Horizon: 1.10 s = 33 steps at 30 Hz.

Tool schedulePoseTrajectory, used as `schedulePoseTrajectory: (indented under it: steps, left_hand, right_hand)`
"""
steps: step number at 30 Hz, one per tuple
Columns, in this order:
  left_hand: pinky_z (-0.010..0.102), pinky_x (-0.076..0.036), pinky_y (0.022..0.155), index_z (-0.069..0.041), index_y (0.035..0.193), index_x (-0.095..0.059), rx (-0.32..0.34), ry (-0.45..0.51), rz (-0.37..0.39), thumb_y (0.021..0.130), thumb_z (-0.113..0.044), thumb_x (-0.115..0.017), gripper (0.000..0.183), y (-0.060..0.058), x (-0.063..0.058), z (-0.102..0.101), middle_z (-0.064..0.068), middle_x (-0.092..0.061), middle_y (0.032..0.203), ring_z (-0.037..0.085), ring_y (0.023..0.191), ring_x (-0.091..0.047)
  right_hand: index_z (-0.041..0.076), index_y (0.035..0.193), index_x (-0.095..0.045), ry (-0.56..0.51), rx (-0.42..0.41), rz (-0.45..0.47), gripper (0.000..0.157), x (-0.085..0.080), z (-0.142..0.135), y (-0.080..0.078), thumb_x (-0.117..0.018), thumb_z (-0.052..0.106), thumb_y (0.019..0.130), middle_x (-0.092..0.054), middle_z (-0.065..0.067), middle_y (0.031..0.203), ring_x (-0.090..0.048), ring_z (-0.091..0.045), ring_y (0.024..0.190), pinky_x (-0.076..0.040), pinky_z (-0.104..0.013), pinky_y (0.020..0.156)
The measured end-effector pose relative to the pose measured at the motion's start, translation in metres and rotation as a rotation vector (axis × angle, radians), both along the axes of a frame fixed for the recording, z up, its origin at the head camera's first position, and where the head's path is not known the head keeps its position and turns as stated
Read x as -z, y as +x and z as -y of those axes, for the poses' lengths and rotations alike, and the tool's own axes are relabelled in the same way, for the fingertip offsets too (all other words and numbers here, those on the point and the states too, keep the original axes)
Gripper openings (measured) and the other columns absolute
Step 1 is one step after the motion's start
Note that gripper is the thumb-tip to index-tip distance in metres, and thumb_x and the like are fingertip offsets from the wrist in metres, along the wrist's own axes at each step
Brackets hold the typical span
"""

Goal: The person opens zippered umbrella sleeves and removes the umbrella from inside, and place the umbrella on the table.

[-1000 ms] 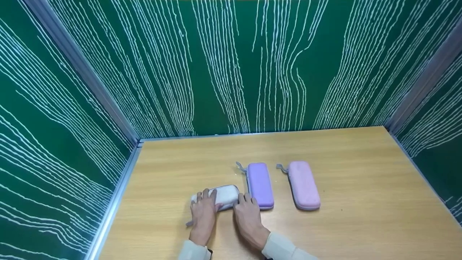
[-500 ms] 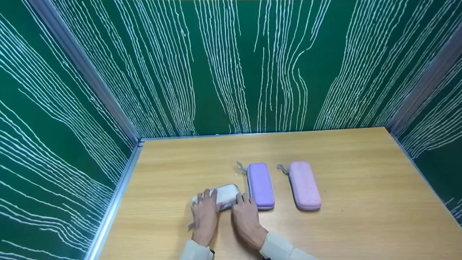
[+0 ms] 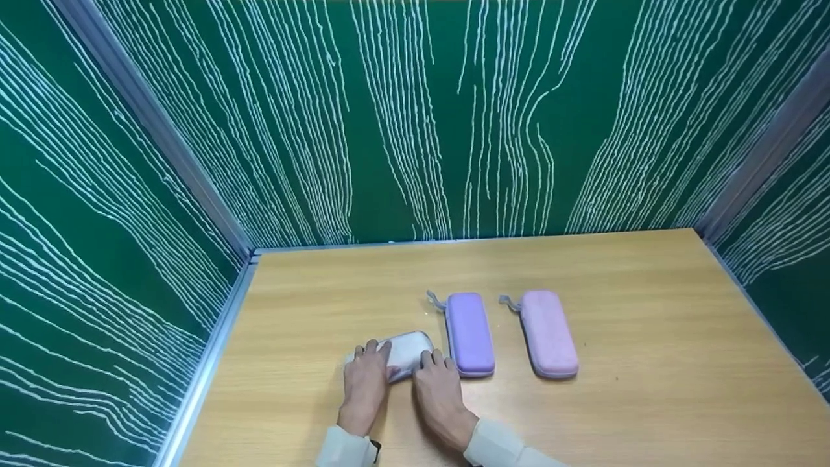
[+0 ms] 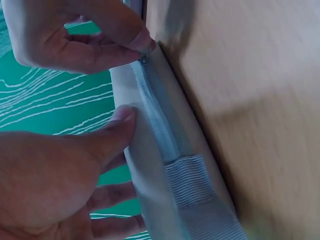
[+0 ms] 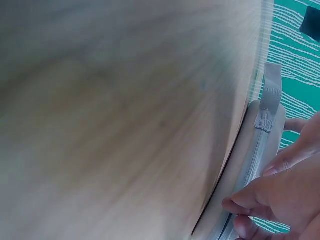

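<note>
A pale grey-white zip case (image 3: 408,353) lies at a slant on the table, left of a purple case (image 3: 470,334). My left hand (image 3: 366,386) grips its left part, thumb (image 4: 122,120) on the near side and fingers across the top. At the near right corner, my right hand (image 3: 441,392) pinches the zipper pull (image 4: 144,57) between thumb and fingertip. The zipper (image 4: 157,115) runs along the side toward a ribbed grey strap (image 5: 270,92) at the left end. In the right wrist view a dark slit shows along the zipper below the pinching fingers.
To the right of the purple case lies a pink case (image 3: 549,334), its grey strap (image 3: 509,301) pointing left. The wooden table (image 3: 648,311) is bounded by green panels (image 3: 389,130) with white wavy lines and metal posts (image 3: 149,123).
My right hand has slid a little to the left along the near side of the pale case. My left hand stays on the case. The purple and pink cases lie as before.
</note>
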<state>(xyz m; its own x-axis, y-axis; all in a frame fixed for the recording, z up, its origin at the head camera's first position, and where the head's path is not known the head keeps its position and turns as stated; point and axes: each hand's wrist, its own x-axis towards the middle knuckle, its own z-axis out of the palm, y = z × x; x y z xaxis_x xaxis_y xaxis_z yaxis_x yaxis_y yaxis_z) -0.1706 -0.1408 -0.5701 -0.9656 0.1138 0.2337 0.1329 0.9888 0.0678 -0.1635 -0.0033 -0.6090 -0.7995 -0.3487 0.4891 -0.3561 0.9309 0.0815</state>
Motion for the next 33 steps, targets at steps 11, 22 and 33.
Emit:
schedulePoseTrajectory:
  steps: [11,22,33]
  left_hand:
    - [0.041,-0.05,0.052,-0.016,0.111,-0.067,-0.03,-0.025,-0.09,0.069,-0.041,-0.074,0.049,0.003,0.004,-0.001,0.01,-0.062,0.101,0.031,0.083,-0.059]
    - [0.042,-0.051,0.055,-0.015,0.114,-0.067,-0.042,-0.005,-0.044,0.071,-0.041,-0.071,0.05,0.003,0.004,-0.002,0.013,-0.062,0.107,0.032,0.087,-0.058]
    - [0.041,-0.052,0.057,-0.016,0.118,-0.064,-0.002,-0.041,0.04,0.074,-0.034,-0.07,0.048,0.001,-0.004,-0.001,0.014,-0.059,0.104,0.032,0.086,-0.057]
  right_hand:
    - [0.009,0.069,-0.068,-0.037,-0.014,-0.062,0.018,0.002,0.003,0.0,-0.051,0.011,0.077,-0.051,-0.006,0.077,-0.049,-0.024,0.073,-0.041,-0.034,0.056]
    - [0.008,0.073,-0.068,-0.018,-0.025,-0.01,0.015,0.002,0.012,0.004,-0.055,0.014,0.078,-0.053,-0.006,0.079,-0.049,-0.024,0.077,-0.04,-0.033,0.056]
    - [0.007,0.077,-0.068,-0.009,-0.026,0.023,0.012,0.001,0.019,0.008,-0.057,0.013,0.079,-0.053,-0.006,0.081,-0.049,-0.023,0.078,-0.043,-0.031,0.058]
